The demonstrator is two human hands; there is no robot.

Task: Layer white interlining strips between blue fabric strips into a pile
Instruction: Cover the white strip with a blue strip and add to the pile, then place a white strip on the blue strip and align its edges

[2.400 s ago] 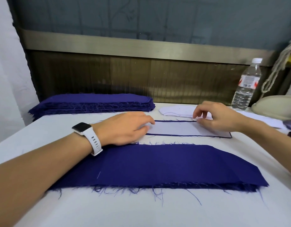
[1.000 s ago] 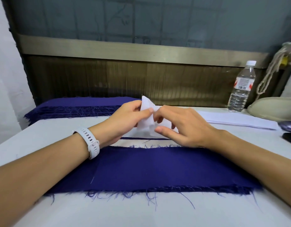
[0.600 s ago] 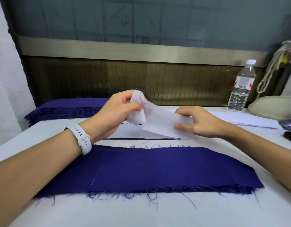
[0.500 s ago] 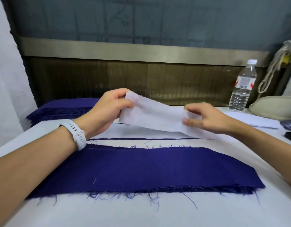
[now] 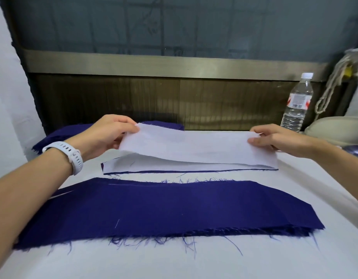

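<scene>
A white interlining strip point(image 5: 194, 146) is stretched flat in the air between my hands. My left hand point(image 5: 105, 133) pinches its left end and my right hand point(image 5: 275, 139) pinches its right end. Just under it lies the layered pile point(image 5: 154, 168), topped by a white strip with a thin blue edge showing. A stack of blue fabric strips point(image 5: 164, 208) with frayed edges lies nearer to me on the white table point(image 5: 174, 262).
A second stack of blue strips point(image 5: 61, 133) sits at the back left. A water bottle point(image 5: 297, 105) stands at the back right beside a beige rounded object point(image 5: 335, 127) and a hanging rope point(image 5: 333, 83). A dark panelled wall runs behind the table.
My hands picked up a folded white strip, then drew apart, the right hand sliding to the strip's right end. The strip is now spread full length above the pile.
</scene>
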